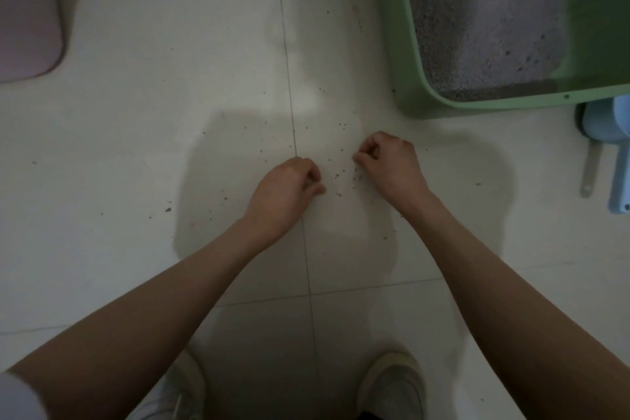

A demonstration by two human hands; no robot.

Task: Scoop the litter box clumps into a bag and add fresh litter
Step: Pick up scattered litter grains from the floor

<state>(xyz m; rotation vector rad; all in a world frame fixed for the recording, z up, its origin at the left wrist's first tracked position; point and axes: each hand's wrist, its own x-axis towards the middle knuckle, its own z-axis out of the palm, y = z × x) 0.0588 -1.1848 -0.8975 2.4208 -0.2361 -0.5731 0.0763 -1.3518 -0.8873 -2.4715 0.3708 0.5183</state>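
1. A view from above looks down at a pale tiled floor [136,147], with two bare forearms reaching forward from the bottom edge.
2. The green litter box [405,54] sits on the floor at the upper right, cut off by the frame's top and right edges. It has tall, smooth plastic walls with a rounded corner.
3. Inside the box lies grey, grainy litter [477,20], speckled with darker bits and darker along the near wall.
4. Just right of the box, at the frame's edge, a light blue scoop [613,147] rests on the floor with its handle pointing toward the viewer; beside it lies a narrow grey strip.
5. Small dark litter grains [337,176] are scattered over the tiles in front of the box.
6. The left hand [286,187] hovers low over the floor, fingers curled inward; its grip seems pressed together, and nothing held is visible.
7. The right hand [388,160] is near the box's corner, fingers curled, fingertips pinched together; whether they pinch a grain cannot be told.
8. Two light shoes [392,385] show at the bottom.
9. A pinkish rounded object [27,20] sits at the upper left.
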